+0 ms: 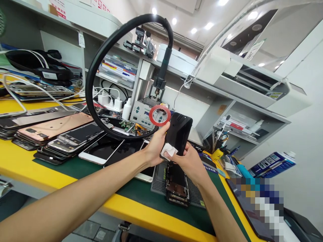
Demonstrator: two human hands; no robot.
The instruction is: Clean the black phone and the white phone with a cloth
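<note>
A black phone (179, 129) is held up above the workbench, its dark glass facing me. My left hand (155, 146) is closed around its left edge, with the thumb near a roll of red tape (159, 115) that appears behind. My right hand (190, 163) is closed at the phone's lower right, its thumb pressing a folded white tissue (169, 151) against the lower part of the glass. Below the hands, a stack of opened phone parts (177, 188) lies on a grey perforated mat (158, 181).
Stacked phone screens (55, 129) and white-framed phones (102, 148) cover the bench's left. A thick black hose (92, 77) loops above them from a hot-air station (141, 112). A blue-and-white can (274, 164) and a dark tablet (248, 208) are at the right.
</note>
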